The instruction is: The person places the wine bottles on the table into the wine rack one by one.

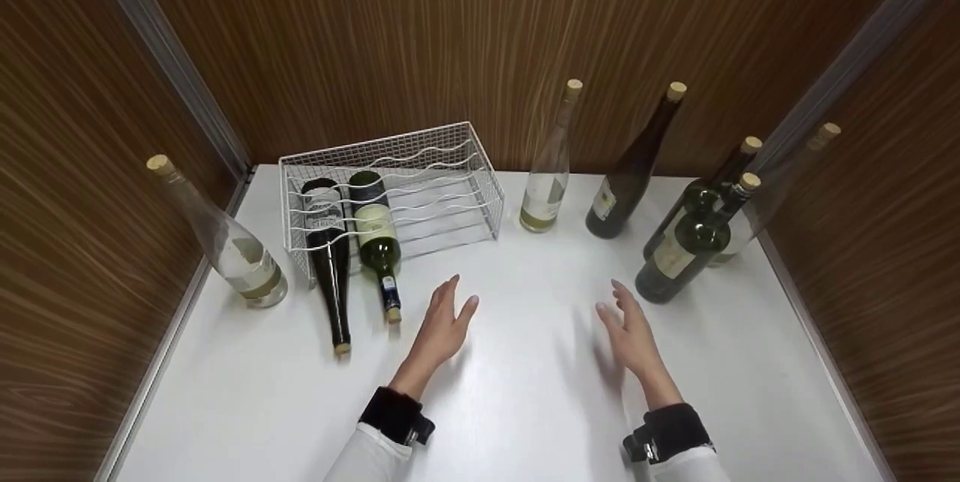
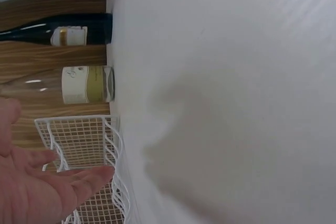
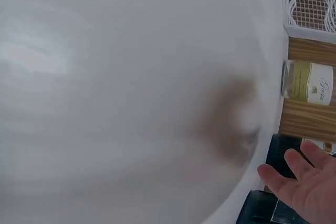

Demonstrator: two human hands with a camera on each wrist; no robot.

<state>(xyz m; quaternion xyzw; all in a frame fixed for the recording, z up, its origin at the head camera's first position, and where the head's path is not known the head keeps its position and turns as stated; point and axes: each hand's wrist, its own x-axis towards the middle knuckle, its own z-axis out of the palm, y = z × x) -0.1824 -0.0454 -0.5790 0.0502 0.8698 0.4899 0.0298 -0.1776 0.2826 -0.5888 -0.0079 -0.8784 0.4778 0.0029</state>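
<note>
Both hands hover over the white table in the head view, holding nothing. My left hand (image 1: 441, 328) has relaxed fingers and a thumb held apart, just right of the green bottle's corked neck. My right hand (image 1: 631, 328) is likewise relaxed, near the front green bottle (image 1: 684, 253). A white wire rack (image 1: 442, 215) stands at the back left. In it lie a dark bottle (image 1: 330, 264) and a green bottle (image 1: 377, 242), side by side, necks toward me. In the left wrist view the left hand (image 2: 42, 182) appears before the rack; in the right wrist view the right hand (image 3: 310, 182) shows spread fingers.
A clear bottle (image 1: 251, 272) stands left of the rack. Right of it stand another clear bottle (image 1: 546, 189) and a brown bottle (image 1: 622, 189). At the far right a second green bottle (image 1: 697, 197) and a clear bottle (image 1: 780, 182) stand partly hidden. Wood-patterned panels (image 1: 375, 39) enclose the table.
</note>
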